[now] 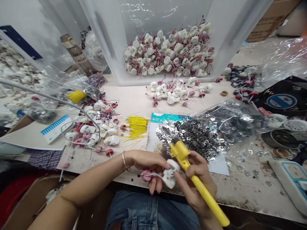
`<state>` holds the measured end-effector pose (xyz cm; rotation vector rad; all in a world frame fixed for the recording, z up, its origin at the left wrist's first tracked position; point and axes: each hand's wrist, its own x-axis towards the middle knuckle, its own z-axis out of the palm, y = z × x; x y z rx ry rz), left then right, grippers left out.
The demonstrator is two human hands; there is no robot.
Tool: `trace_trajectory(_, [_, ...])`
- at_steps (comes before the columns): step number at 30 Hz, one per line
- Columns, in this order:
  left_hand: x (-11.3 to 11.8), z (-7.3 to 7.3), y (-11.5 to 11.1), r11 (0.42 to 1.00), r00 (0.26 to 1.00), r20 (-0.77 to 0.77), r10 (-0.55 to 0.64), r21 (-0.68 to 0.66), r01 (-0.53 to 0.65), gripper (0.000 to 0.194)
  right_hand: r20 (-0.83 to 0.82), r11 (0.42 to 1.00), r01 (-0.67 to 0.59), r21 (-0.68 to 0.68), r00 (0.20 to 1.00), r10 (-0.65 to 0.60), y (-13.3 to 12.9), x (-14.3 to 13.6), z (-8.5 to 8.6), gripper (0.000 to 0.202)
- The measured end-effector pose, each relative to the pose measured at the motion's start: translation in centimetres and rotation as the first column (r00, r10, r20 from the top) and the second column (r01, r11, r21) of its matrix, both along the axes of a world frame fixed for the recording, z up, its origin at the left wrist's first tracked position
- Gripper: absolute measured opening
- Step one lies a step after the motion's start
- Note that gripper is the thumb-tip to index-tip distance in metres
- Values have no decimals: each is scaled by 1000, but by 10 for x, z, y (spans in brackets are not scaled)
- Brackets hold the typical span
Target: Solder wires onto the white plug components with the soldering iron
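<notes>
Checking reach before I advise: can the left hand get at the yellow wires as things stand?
Probably yes: the yellow wires lie uncovered just beyond the left hand, with nothing standing between. That hand holds a white plastic part, though, so it would likely have to free its fingers first.

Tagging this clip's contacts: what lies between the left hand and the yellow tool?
A white part, with a fingertip of the right hand at its edge, shows there in the head view.

"mini" stands on the tube (pixel 78 57). Upside-down lettering on the teal strip (pixel 165 118), and print on the carton (pixel 257 24) and blue oval label (pixel 281 101), cannot be read surely.
</notes>
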<state>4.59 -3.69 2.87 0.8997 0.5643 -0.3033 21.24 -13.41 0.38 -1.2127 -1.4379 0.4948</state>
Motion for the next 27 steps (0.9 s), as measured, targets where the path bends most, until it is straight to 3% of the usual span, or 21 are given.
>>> trace_trajectory(3, [-9, -10, -11, 989, 998, -22, 56, -135, -58, 46, 91, 998, -52, 21, 995, 50, 2, -5, -9, 22])
trace_trajectory(4, [-14, -9, -13, 987, 994, -40, 98, -121, -102, 48, 121, 997, -47, 57, 992, 40, 2, -6, -12, 21])
trace_trajectory(5, [-21, -7, -16, 987, 986, -68, 152, -48, -155, 49, 149, 995, -46, 93, 988, 31, 2, -7, -16, 21])
trace_trajectory(7, [-37, 2, -21, 944, 958, -124, 258, 241, -223, 50, 193, 989, -54, 137, 981, 27, 1, -8, -22, 19])
trace_trajectory(8, [-45, 8, -25, 870, 936, -148, 320, 438, -229, 48, 208, 988, -60, 144, 978, 29, 0, -7, -25, 18])
trace_trajectory(9, [-53, 13, -30, 745, 907, -157, 390, 634, -210, 46, 217, 988, -61, 143, 976, 29, -2, -6, -27, 18])
trace_trajectory(11, [-64, 22, -42, 412, 850, -131, 510, 905, -107, 40, 218, 989, -48, 140, 976, 16, -5, -5, -30, 18])
trace_trajectory(12, [-66, 25, -49, 270, 836, -110, 538, 962, -47, 35, 214, 989, -27, 145, 977, -4, -7, -4, -30, 18])
trace_trajectory(13, [-66, 25, -56, 174, 837, -97, 539, 985, 3, 29, 208, 989, -4, 151, 978, -28, -8, -4, -29, 19])
trace_trajectory(14, [-63, 24, -62, 124, 850, -95, 518, 992, 35, 22, 202, 988, 18, 155, 978, -49, -10, -4, -28, 19])
trace_trajectory(20, [-34, -5, -78, 54, 909, -172, 380, 985, 164, 11, 184, 988, 32, 150, 981, -60, -17, -5, -21, 20])
trace_trajectory(23, [-33, -8, -79, 23, 900, -52, 433, 999, 46, 12, 131, 983, 102, 151, 984, -122, -22, -6, -19, 22])
trace_trajectory(25, [-35, -5, -80, 84, 869, 32, 493, 993, -85, 8, 86, 978, 142, 151, 984, -156, -24, -9, -19, 23])
trace_trajectory(27, [-33, -1, -82, 196, 844, 41, 536, 965, -172, 6, 74, 981, 112, 157, 989, -125, -26, -11, -19, 21])
